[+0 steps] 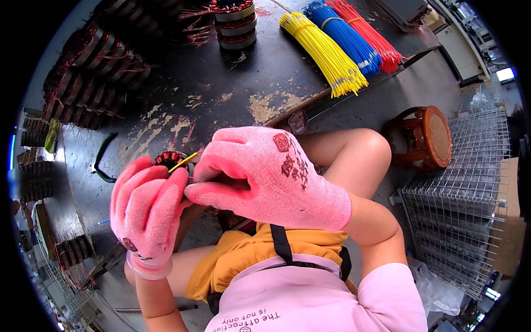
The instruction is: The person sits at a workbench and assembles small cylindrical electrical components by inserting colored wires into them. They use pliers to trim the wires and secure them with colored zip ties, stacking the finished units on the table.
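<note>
Both my hands wear pink gloves and meet over the near edge of the dark table. My left hand [146, 207] is closed, its thumb and fingertips against a short yellow wire [183, 161]. This wire slants up toward the right hand's fingertips. Just behind them sits a stator with dark red windings [167, 159], mostly hidden by the gloves; whether the left fingers also touch it is unclear. My right hand [265, 174] has its thumb and forefinger pinched together beside the left hand. A very thin strand seems to run between the hands, but what the pinch holds is hidden.
Bundled yellow [323, 52], blue [345, 39] and red wires [369, 36] lie at the table's far right. A stacked stator [235, 25] stands at the back; several more [91, 72] are piled left. A wooden stool [423, 138] and wire cage [459, 193] are on the right.
</note>
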`<state>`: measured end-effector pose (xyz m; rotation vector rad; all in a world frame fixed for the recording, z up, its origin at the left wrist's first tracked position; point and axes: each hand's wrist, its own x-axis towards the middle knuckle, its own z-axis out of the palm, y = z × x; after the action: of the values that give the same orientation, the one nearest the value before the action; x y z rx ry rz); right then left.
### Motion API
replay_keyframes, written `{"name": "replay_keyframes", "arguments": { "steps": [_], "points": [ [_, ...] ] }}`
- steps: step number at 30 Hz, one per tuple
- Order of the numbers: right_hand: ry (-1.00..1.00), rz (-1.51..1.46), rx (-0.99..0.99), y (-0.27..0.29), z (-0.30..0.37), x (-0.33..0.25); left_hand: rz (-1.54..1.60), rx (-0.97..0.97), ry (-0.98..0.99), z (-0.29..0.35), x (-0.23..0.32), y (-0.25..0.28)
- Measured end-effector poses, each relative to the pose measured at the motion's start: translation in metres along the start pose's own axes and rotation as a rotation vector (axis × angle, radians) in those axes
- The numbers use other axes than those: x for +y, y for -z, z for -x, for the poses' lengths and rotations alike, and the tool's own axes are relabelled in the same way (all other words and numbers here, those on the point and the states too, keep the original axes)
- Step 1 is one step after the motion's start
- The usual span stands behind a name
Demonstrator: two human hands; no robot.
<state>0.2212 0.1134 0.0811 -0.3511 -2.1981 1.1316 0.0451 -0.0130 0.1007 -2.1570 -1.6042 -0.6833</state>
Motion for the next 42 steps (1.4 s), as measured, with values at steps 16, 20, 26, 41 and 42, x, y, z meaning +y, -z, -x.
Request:
{"name": "replay_keyframes", "arguments": {
  "steps": [16,20,26,41,42],
  "points": [
    [-0.150,0.125,-0.198,-0.038,-0.025,0.092,0.313,0.119,0.742,0.048,-0.037,-0.072],
    [-0.188,0.035,-0.264,-0.040,-0.013,0.093,0.199,0.124,0.689,0.054,-0.039,-0.077],
    [-0.251,0.222,-0.189,-0.052,-0.030,0.086,0.152,0.138,0.589,0.063,-0.041,-0.092],
    [-0.572,-0.516,-0.167,-0.085,-0.036,0.110,0.207,0.156,0.684,0.060,-0.025,-0.103],
    [-0.546,-0.510,-0.162,-0.086,-0.034,0.108,0.232,0.172,0.685,0.063,-0.027,-0.105]
  ]
}}
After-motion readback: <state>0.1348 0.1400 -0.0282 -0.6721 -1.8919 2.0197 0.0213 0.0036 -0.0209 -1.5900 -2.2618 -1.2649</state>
